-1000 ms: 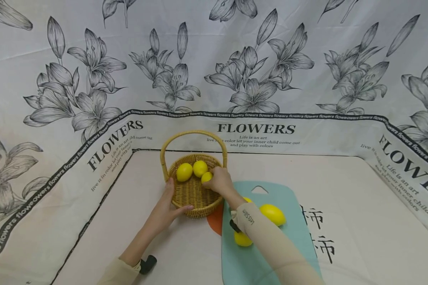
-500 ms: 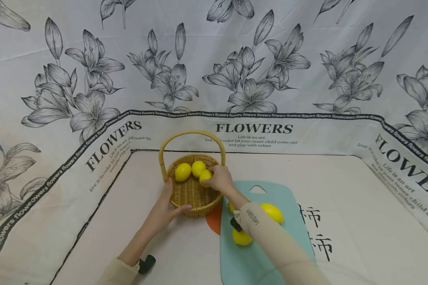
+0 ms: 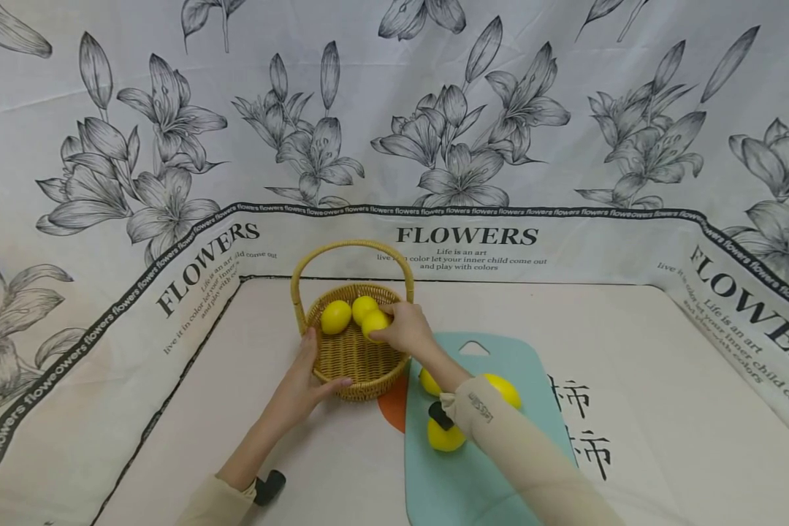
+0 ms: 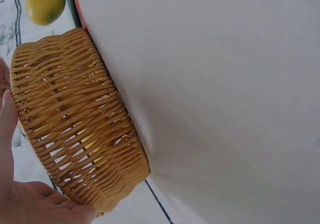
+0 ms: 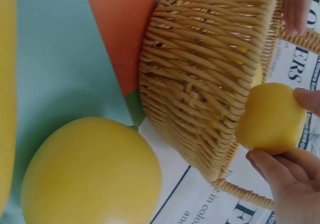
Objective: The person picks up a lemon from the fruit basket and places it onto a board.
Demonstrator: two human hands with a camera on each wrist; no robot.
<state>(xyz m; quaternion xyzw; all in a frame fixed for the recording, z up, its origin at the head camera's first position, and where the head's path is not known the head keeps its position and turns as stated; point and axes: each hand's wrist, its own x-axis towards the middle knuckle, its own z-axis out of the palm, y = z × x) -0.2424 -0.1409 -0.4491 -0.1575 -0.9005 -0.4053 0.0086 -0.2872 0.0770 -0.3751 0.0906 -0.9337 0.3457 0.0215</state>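
Note:
A round wicker basket (image 3: 361, 358) with a tall arched handle stands at the table's back left. My left hand (image 3: 302, 387) holds its left side, thumb over the front rim; in the left wrist view this hand (image 4: 30, 194) lies partly out of frame. My right hand (image 3: 408, 329) pinches a yellow lemon (image 3: 375, 325) over the basket's right part, and the right wrist view has the lemon (image 5: 272, 118) between thumb and fingers at the rim. Two other lemons, a left one (image 3: 336, 318) and a right one (image 3: 364, 310), lie inside at the back.
Right of the basket lies a light blue cutting board (image 3: 500, 475). Three lemons are visible on it: a front one (image 3: 446, 436), a right one (image 3: 502, 391) and one partly behind the wrist (image 3: 429, 381). A flower-printed cloth (image 3: 467, 175) rises behind the table.
My right hand has turned slightly and its lemon shows more fully, a little closer to the others in the basket. The left hand keeps its place on the basket.

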